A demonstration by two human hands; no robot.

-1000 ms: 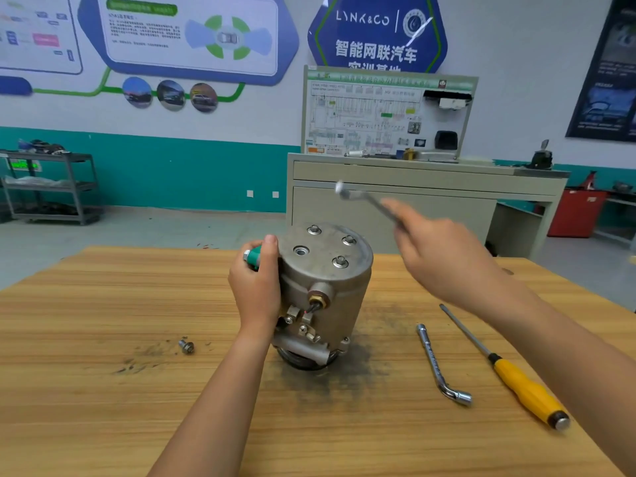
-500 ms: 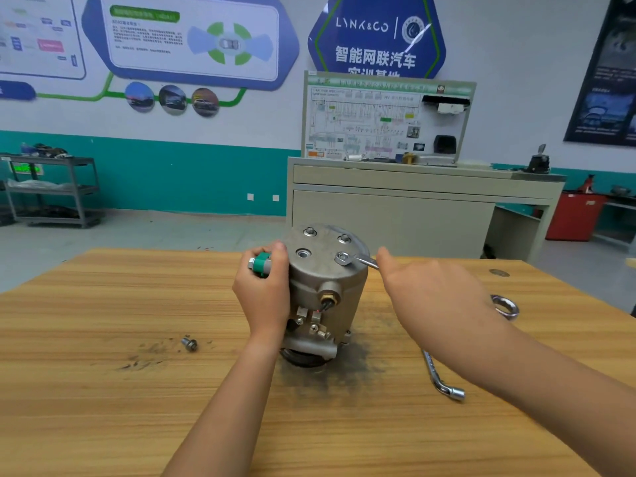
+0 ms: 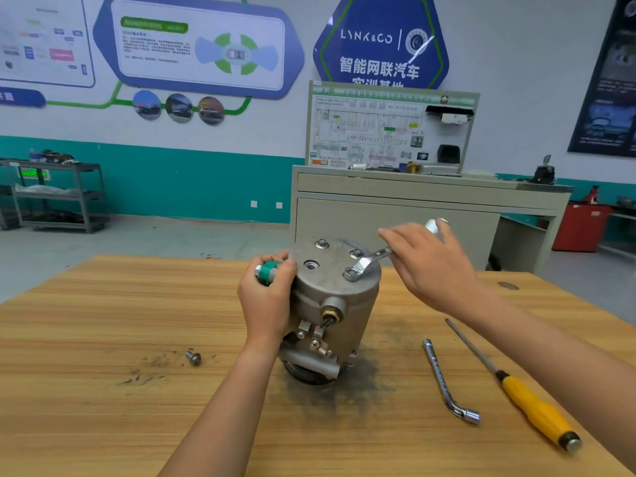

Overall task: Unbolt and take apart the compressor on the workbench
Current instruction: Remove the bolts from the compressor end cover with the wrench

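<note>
The compressor [image 3: 330, 304] stands upright on the workbench [image 3: 103, 339], end plate upward, over a dark smear of grime.

The left hand [image 3: 266, 297] grips the compressor's left shoulder, fingers curled round a green-capped fitting [image 3: 266, 273].

The right hand [image 3: 433, 266] is raised off the compressor's upper right edge and holds the shank of a wrench [image 3: 364, 266]. The back of the hand hides the grip, which appears closed round the tool.

The wrench's ring end is seated on the plate bolt [image 3: 351, 273] nearest the camera.

A loose bolt [image 3: 193, 358] lies on the bench left of the compressor, well apart from it.

To the compressor's right lie an L-shaped socket wrench [image 3: 447, 383] and, beyond it, a yellow-handled screwdriver [image 3: 526, 401], not touching each other.
</note>
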